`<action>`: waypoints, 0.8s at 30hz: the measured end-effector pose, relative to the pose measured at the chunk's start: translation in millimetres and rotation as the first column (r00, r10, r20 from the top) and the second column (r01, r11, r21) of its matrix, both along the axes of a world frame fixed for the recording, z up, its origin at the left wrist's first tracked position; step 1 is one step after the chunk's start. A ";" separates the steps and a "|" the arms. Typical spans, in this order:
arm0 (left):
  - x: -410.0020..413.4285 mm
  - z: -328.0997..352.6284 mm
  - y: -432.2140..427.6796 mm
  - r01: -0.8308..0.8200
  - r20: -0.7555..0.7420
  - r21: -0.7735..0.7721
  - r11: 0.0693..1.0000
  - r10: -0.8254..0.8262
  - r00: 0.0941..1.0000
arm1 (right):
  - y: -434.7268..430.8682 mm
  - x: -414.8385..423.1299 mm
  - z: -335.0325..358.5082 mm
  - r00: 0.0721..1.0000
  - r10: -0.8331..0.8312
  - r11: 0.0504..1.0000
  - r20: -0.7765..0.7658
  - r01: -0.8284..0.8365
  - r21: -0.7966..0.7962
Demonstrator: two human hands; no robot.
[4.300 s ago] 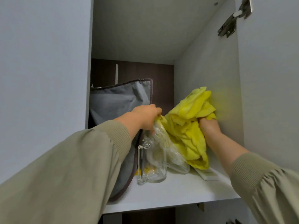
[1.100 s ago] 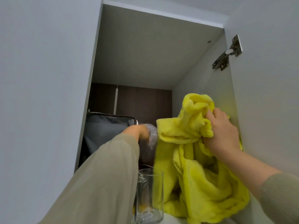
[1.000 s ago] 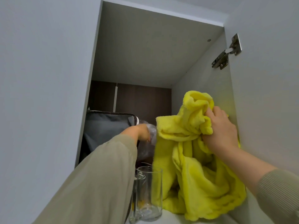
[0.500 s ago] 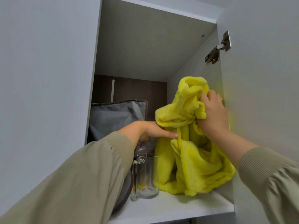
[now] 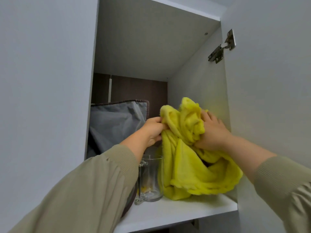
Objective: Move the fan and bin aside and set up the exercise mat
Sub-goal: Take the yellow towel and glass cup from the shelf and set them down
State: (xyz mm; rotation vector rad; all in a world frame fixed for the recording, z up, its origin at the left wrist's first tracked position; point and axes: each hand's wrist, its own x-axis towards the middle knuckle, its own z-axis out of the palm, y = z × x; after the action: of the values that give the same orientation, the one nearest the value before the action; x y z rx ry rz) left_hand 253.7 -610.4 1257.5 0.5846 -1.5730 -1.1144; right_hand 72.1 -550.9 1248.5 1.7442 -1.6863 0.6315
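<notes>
While left hand [image 5: 154, 130] and right hand [image 5: 212, 132] both curl fingers tight on towel [image 5: 190, 174], it sits bunched on shelf [image 5: 176, 214], right side, just beside mug [image 5: 151, 179].

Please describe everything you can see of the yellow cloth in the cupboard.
The yellow cloth is bright, fluffy, towel-like fabric, crumpled into loose folds. Its lower part rests on the white shelf, close to the right side wall; its left edge lies right beside the glass mug. The left hand grips its upper left edge; the right hand grips the bunched top from the right.
</notes>
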 end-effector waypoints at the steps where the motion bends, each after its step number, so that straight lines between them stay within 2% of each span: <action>1: -0.5 -0.4 0.7 0.028 -0.013 0.008 1.000 -0.028 1.000 | -1.2 0.1 -0.7 0.995 -0.023 0.994 0.095 0.012 0.113; 2: -0.3 -0.8 1.9 0.065 -0.028 0.022 0.998 -0.064 0.998 | -2.5 0.7 -2.1 0.982 -0.036 0.982 0.185 0.001 0.187; 4: 1.0 -0.1 4.1 0.145 -0.043 0.044 0.988 -0.143 0.989 | -6.6 3.7 -5.1 0.944 -0.018 0.976 0.329 -0.056 0.212; 7: 6.0 1.9 7.9 0.231 -0.041 0.058 0.971 -0.229 0.972 | -16.6 11.0 -7.4 0.890 0.042 0.987 0.453 -0.109 0.121; 11: 10.2 2.5 8.6 0.265 -0.054 0.091 0.960 -0.261 0.964 | -40.7 16.0 -13.4 0.836 0.146 0.987 0.529 -0.161 -0.019; 13: 9.2 1.4 9.0 0.272 -0.058 0.102 0.957 -0.267 0.962 | -47.3 18.3 -18.1 0.776 0.241 0.970 0.583 -0.210 -0.122; 15: 8.5 -0.1 8.4 0.286 -0.046 0.116 0.951 -0.283 0.958 | -46.5 22.7 -19.8 0.753 0.304 0.953 0.584 -0.241 -0.185; 19: 13.6 -1.6 5.0 0.288 0.013 0.107 0.952 -0.291 0.957 | -47.1 25.5 -14.3 0.805 0.284 0.955 0.521 -0.188 -0.230; 24: 24.8 3.0 6.3 0.129 0.159 -0.032 0.991 -0.122 0.980 | -36.7 30.9 3.3 0.824 0.349 0.886 0.446 -0.136 -0.443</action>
State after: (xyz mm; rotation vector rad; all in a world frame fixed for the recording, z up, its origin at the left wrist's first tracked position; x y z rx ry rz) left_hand 278.4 -604.1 1260.5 0.5616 -1.7861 -1.1486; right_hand 103.0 -587.6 1251.8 1.5861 -1.5092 1.5695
